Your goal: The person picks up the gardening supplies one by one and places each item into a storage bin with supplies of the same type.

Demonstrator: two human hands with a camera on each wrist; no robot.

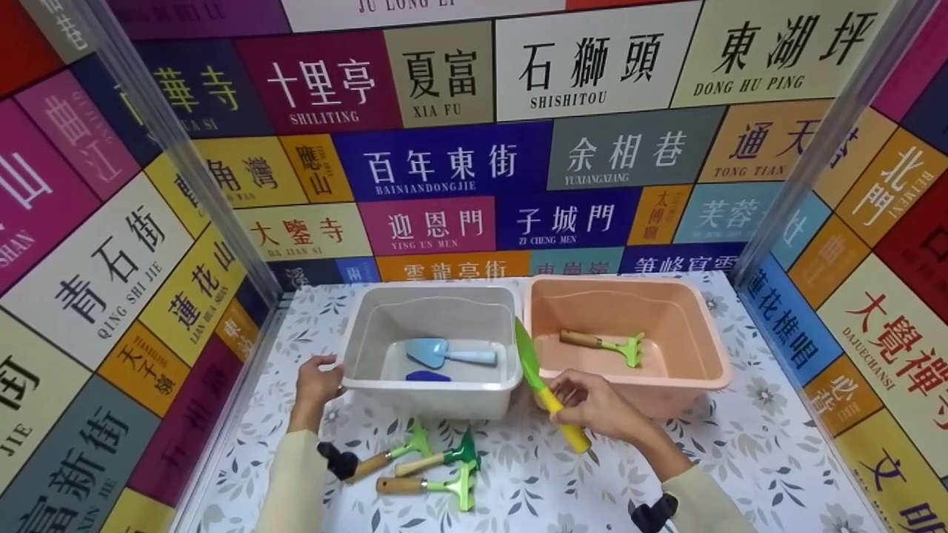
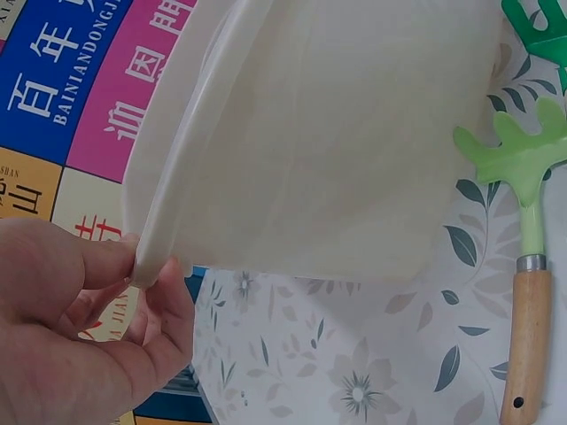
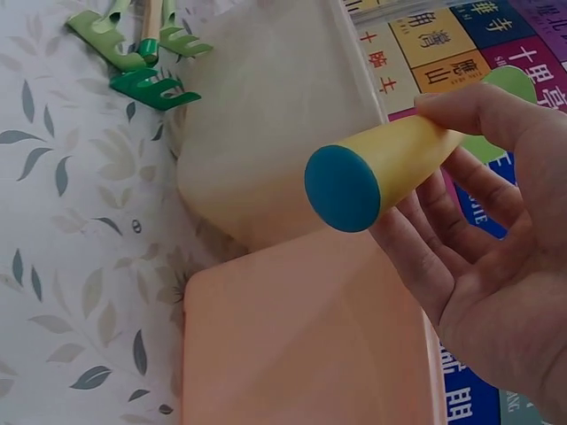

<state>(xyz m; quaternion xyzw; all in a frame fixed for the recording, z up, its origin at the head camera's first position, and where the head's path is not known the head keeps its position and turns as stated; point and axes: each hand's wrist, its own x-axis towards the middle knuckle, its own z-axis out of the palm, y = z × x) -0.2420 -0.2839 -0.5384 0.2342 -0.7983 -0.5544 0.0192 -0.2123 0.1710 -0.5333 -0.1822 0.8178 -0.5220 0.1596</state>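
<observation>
My left hand [image 1: 318, 389] pinches the left rim corner of a whitish-grey plastic bin [image 1: 444, 386], thumb and fingers meeting at its edge in the left wrist view. A toy trowel [image 1: 527, 357] with a green blade and yellow handle is held by the handle in my right hand [image 1: 603, 407]. Its blade points up and stands in front of where the two bins meet; the handle's blue end cap shows in the right wrist view. Inside the grey bin lie a light blue trowel [image 1: 428, 353] and a dark blue piece, partly hidden by the front wall.
To the right stands a peach bin [image 1: 644, 383] holding a light green hand rake [image 1: 629, 349] with a wooden handle. Before the grey bin lie two light green rakes [image 1: 463, 485] and a dark green one [image 1: 463, 451] on the leaf-patterned table. Printed panels [image 1: 444, 159] enclose the back and sides.
</observation>
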